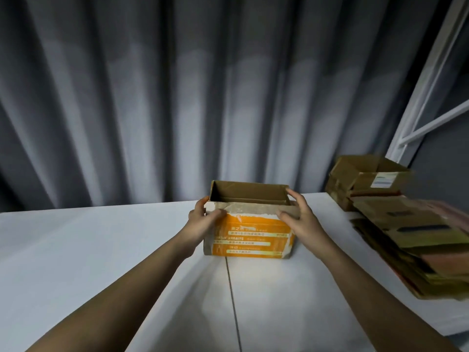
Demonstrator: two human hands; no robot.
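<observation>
An open cardboard box (250, 236) with an orange printed front stands upright on the white table (101, 250), near its far edge. Its top is open and the brown inside shows. My left hand (203, 217) grips the box's upper left corner, thumb on the front panel and fingers round the side. My right hand (297, 214) grips the upper right corner, thumb on the front and fingers over the rim.
A stack of flattened cardboard boxes (416, 240) lies on the table's right side, with an open brown box (365, 179) behind it. A grey curtain (177, 97) hangs behind the table. A white metal frame (431, 85) rises at the right.
</observation>
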